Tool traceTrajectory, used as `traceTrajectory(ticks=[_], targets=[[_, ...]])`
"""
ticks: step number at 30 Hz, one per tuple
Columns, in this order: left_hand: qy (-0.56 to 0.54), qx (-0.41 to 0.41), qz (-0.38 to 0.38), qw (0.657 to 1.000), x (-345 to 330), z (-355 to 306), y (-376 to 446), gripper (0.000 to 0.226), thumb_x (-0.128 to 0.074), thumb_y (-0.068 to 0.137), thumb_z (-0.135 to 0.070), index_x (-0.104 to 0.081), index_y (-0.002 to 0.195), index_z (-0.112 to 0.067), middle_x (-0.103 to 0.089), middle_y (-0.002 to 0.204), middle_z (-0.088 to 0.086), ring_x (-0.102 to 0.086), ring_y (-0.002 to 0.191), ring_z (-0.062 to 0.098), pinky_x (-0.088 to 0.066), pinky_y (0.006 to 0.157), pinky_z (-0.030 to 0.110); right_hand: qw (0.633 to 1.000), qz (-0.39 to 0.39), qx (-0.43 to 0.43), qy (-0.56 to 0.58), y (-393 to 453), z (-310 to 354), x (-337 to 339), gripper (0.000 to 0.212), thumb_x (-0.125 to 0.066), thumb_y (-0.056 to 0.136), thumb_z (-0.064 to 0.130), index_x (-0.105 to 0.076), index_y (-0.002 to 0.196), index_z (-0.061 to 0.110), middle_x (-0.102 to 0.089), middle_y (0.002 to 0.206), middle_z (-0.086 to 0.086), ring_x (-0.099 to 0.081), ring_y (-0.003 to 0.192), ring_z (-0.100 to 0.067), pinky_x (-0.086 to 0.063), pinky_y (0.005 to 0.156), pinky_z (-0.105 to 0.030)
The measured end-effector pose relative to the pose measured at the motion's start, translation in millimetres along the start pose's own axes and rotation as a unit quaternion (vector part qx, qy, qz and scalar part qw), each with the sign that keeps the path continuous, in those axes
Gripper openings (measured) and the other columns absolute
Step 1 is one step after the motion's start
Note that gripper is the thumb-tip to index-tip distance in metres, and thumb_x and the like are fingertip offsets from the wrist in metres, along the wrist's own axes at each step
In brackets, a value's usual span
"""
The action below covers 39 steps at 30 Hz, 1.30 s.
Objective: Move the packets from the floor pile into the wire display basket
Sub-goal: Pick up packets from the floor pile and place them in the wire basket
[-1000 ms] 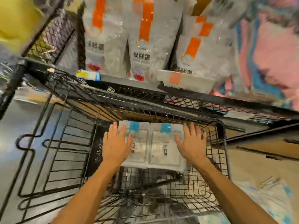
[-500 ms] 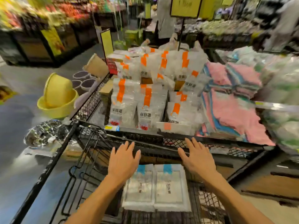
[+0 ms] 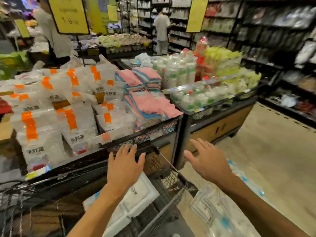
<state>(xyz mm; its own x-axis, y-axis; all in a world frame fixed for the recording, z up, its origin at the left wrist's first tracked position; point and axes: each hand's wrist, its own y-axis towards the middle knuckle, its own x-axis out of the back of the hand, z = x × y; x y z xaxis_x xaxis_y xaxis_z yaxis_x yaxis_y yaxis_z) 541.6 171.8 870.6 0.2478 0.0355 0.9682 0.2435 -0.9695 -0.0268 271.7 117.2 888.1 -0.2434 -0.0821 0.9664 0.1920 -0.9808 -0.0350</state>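
A shop, likely a supermarket: long shelves [image 3: 222,23] stocked with packaged goods line the aisles, yellow price signs [image 3: 68,14] hang overhead, display bins [image 3: 153,132] hold bagged goods and folded cloths [image 3: 147,101], and shoppers [image 3: 161,31] browse.

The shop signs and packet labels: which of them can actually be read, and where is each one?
"19", blurred: yellow hanging price sign.
"保鲜罩": white plastic packets with orange stripes on the display table.
Flat white packets in the wire basket: print too small to read.
Shelf-edge price tags: unreadable.
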Motion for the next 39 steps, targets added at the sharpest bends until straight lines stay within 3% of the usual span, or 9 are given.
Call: traceTrajectory(ticks=[7, 22, 26, 31, 36, 39], targets=[[-0.004, -0.144, 0.042, 0.989, -23.1, -115.0, -11.0, 0.064, -0.025, 0.104, -0.060, -0.024, 0.161, -0.030, -0.023, 0.168, -0.001, -0.022, 0.155, 0.019, -0.014, 0.126, 0.050, 0.987, -0.070, -0.141, 0.021, -80.4, -122.8, 40.4, 0.066, -0.039, 0.102, 0.063, -0.038, 0.158, 0.027, -0.042, 0.161, 0.000, -0.039, 0.146, -0.024, -0.031, 0.119, -0.040], [0.017, -0.294, 0.123, 0.948, -137.7, -353.5, -23.4, 0.065, -0.033, 0.105, -0.058, -0.025, 0.161, -0.028, -0.031, 0.166, 0.000, -0.031, 0.151, 0.021, -0.023, 0.125, 0.049, 0.919, -0.110, -0.372, 0.070, -199.8, -367.3, 31.3, 0.079, -0.029, 0.098, 0.073, -0.030, 0.161, 0.024, -0.033, 0.166, -0.002, -0.032, 0.152, -0.024, -0.024, 0.123, -0.040], [0.025, -0.327, 0.152, 0.932, -177.0, -395.8, -23.9, 0.065, -0.034, 0.104, -0.057, -0.027, 0.160, -0.026, -0.032, 0.165, 0.001, -0.040, 0.146, 0.022, -0.029, 0.122, 0.049, 0.894, -0.104, -0.430, 0.072, -229.7, -409.0, 18.8, 0.078, -0.034, 0.100, 0.071, -0.030, 0.161, 0.022, -0.034, 0.166, -0.004, -0.033, 0.151, -0.026, -0.026, 0.122, -0.040], [0.016, -0.350, 0.208, 0.913, -231.7, -429.0, -18.3, 0.066, -0.036, 0.104, -0.055, -0.026, 0.160, -0.022, -0.033, 0.164, 0.003, -0.037, 0.147, 0.025, -0.031, 0.120, 0.045, 0.862, -0.081, -0.493, 0.083, -251.8, -449.8, -8.3, 0.081, -0.034, 0.098, 0.073, -0.028, 0.162, 0.023, -0.032, 0.167, -0.004, -0.034, 0.151, -0.027, -0.030, 0.121, -0.042], [0.046, -0.359, 0.273, 0.892, -300.4, -447.2, 0.6, 0.069, -0.034, 0.104, -0.058, -0.019, 0.163, -0.025, -0.025, 0.168, 0.001, -0.030, 0.152, 0.023, -0.030, 0.121, 0.043, 0.830, -0.040, -0.550, 0.089, -254.5, -477.3, -43.6, 0.081, -0.034, 0.099, 0.071, -0.025, 0.163, 0.021, -0.027, 0.169, -0.003, -0.028, 0.154, -0.024, -0.025, 0.123, -0.038], [0.085, -0.371, 0.278, 0.882, -352.0, -454.2, 18.0, 0.073, -0.032, 0.101, -0.063, -0.016, 0.163, -0.027, -0.026, 0.168, 0.002, -0.030, 0.151, 0.024, -0.033, 0.120, 0.045, 0.812, -0.019, -0.579, 0.072, -244.6, -490.7, -70.1, 0.079, -0.037, 0.100, 0.069, -0.027, 0.162, 0.021, -0.031, 0.167, -0.004, -0.035, 0.150, -0.027, -0.032, 0.120, -0.041]])
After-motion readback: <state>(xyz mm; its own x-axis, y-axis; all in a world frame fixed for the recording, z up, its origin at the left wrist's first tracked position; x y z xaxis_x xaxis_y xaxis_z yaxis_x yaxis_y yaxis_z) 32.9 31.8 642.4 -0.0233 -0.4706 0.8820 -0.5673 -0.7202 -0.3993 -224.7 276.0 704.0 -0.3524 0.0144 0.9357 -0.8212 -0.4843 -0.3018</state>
